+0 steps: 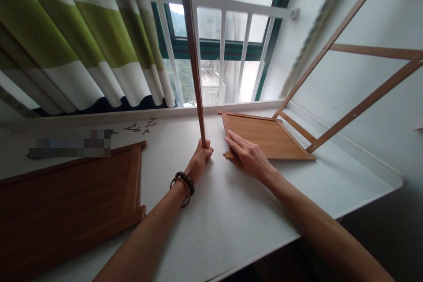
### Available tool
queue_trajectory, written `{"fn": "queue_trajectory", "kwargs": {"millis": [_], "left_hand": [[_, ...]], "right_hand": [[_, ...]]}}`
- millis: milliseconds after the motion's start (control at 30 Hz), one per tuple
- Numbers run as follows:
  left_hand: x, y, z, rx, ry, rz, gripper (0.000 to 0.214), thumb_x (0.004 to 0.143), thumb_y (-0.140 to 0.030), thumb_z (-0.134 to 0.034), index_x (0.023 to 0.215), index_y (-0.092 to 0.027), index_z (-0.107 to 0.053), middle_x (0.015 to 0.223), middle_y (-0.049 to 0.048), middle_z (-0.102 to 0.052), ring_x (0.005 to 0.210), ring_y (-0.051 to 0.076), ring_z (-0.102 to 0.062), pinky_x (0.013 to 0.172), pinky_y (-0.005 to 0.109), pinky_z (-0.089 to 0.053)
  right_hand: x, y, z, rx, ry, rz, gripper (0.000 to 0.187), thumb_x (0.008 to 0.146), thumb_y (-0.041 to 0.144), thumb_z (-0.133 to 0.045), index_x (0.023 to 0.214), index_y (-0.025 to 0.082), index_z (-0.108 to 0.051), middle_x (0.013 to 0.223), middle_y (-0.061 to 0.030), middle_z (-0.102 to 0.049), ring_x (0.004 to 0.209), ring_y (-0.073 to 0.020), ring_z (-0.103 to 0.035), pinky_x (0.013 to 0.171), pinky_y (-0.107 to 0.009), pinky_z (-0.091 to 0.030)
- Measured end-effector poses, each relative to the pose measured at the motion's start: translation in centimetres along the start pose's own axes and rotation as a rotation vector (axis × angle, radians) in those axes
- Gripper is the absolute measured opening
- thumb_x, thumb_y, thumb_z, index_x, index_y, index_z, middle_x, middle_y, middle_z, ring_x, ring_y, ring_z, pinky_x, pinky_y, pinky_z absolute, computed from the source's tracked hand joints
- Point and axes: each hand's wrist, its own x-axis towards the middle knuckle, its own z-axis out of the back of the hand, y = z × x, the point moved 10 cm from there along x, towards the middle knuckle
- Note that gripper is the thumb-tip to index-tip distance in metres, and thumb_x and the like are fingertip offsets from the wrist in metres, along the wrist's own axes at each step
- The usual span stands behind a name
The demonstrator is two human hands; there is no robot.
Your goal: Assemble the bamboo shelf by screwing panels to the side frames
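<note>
My left hand (200, 158) is wrapped around the lower end of a long, thin wooden strip (193, 53), which stands nearly upright above the white tabletop. Dark bracelets circle that wrist. With fingers stretched out, my right hand (249, 153) lies on the near left corner of a small wooden panel (264, 134) with raised edges. The panel rests flat on the table, its right side by the foot of a wooden ladder-like frame (330, 48) that leans at the right. Whether the panel is joined to the frame, I cannot tell.
A larger dark wooden panel (82, 202) covers the left of the white table (198, 229). Several screws (140, 128) are scattered behind it, beside a blurred-out item (69, 143). At the back are a striped curtain (82, 31) and a white window railing (228, 4).
</note>
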Motion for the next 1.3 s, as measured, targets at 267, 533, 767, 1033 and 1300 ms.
{"fn": "queue_trajectory", "kwargs": {"millis": [267, 533, 767, 1033, 1300], "left_hand": [[-0.1, 0.2, -0.3, -0.041, 0.047, 0.004, 0.014, 0.068, -0.024, -0.047, 0.078, -0.020, -0.038, 0.061, -0.0054, -0.036, 0.053, 0.008, -0.031, 0.051, 0.020, -0.027], [-0.5, -0.5, -0.9, -0.059, 0.062, 0.020, 0.019, 0.071, -0.031, -0.050, 0.075, -0.019, -0.037, 0.061, -0.0050, -0.034, 0.053, 0.008, -0.030, 0.050, 0.020, -0.026], [-0.5, 1.0, -2.2, -0.114, 0.108, 0.047, 0.019, 0.071, -0.031, -0.053, 0.075, -0.020, -0.038, 0.059, -0.0059, -0.031, 0.051, 0.008, -0.029, 0.048, 0.021, -0.025], [-0.5, 1.5, -2.5, -0.069, 0.104, 0.019, 0.015, 0.076, -0.029, -0.053, 0.078, -0.020, -0.042, 0.067, -0.0048, -0.036, 0.059, 0.008, -0.035, 0.055, 0.021, -0.031], [-1.1, 0.8, -2.8, 0.014, 0.117, 0.012, 0.009, 0.082, -0.027, -0.048, 0.082, -0.020, -0.043, 0.067, -0.0047, -0.033, 0.059, 0.008, -0.032, 0.056, 0.021, -0.030]], "right_hand": [[-0.1, -1.3, 0.2, -0.184, -0.050, -0.189, 0.050, 0.088, 0.038, -0.049, 0.129, 0.010, -0.050, 0.133, -0.0128, -0.050, 0.121, -0.0296, -0.049, 0.097, -0.040, -0.045], [0.2, -0.3, -1.6, -0.194, 0.108, -0.178, 0.037, 0.087, 0.014, -0.046, 0.122, 0.010, -0.057, 0.126, -0.0122, -0.056, 0.114, -0.0272, -0.056, 0.092, -0.037, -0.049], [0.2, 0.3, -1.9, -0.204, 0.057, -0.140, 0.037, 0.088, 0.014, -0.044, 0.122, 0.009, -0.057, 0.127, -0.0125, -0.056, 0.115, -0.0273, -0.055, 0.095, -0.038, -0.048], [0.1, -0.1, -2.2, -0.202, 0.027, -0.133, 0.036, 0.088, 0.015, -0.045, 0.122, 0.011, -0.057, 0.127, -0.0123, -0.056, 0.115, -0.0260, -0.056, 0.096, -0.038, -0.047], [0.1, -0.1, -2.5, -0.223, 0.047, -0.132, 0.036, 0.088, 0.015, -0.045, 0.122, 0.012, -0.057, 0.127, -0.0105, -0.056, 0.114, -0.0255, -0.056, 0.096, -0.037, -0.047]]}}
